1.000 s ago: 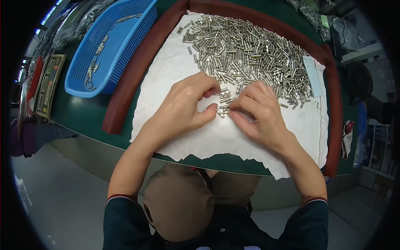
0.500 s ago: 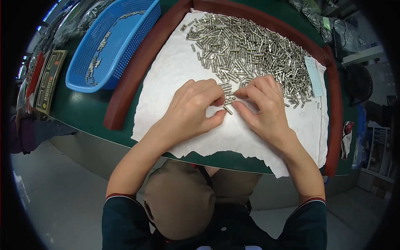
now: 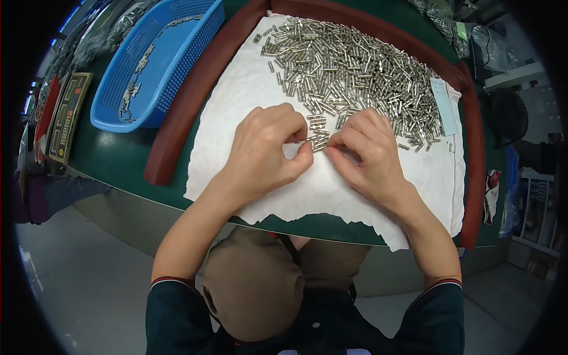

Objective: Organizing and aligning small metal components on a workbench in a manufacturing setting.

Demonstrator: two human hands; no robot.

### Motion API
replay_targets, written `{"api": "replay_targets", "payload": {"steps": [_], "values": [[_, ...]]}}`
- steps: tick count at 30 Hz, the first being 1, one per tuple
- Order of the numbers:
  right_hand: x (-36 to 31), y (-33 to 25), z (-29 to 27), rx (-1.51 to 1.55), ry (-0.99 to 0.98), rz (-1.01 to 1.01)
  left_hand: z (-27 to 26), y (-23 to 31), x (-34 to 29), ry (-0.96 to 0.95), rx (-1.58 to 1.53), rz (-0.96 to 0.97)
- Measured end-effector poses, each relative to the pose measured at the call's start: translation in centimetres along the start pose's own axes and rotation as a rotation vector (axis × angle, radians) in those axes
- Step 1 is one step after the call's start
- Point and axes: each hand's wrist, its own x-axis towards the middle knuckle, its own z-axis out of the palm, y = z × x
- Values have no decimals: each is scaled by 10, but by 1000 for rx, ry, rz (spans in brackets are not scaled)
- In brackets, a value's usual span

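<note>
A short row of metal pins lay crosswise between the left hand and right hand, both pinching its ends.

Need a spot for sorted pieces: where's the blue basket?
In the head view, the blue basket sits upper left, on the green table outside the brown frame.

Green table w/ cloth, basket

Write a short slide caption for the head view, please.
Both hands, left hand and right hand, pinch small metal pins beside a pile on white cloth.
</note>
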Motion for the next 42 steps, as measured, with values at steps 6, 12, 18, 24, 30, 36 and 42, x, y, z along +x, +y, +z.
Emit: {"api": "replay_targets", "payload": {"steps": [6, 12, 18, 24, 30, 36, 42], "values": [[-3, 0, -6, -34, 38, 35, -1, -5, 0, -74, 56, 21], [0, -1, 1, -74, 31, 62, 7, -4, 5, -33, 31, 24], [-3, 3, -1, -54, 44, 64, 5, -7, 2, -11, 49, 9], [0, 0, 2, -66, 63, 41, 9, -7, 5, 15, 110, 91], [-3, -2, -1, -66, 89, -14, 0, -2, 0, -57, 103, 119], [-4, -5, 2, -69, 47, -4, 5, -1, 4, -75, 81, 166], [-5, -9, -6, -110, 7, 34, -6, -3, 1, -49, 98, 102]]}}
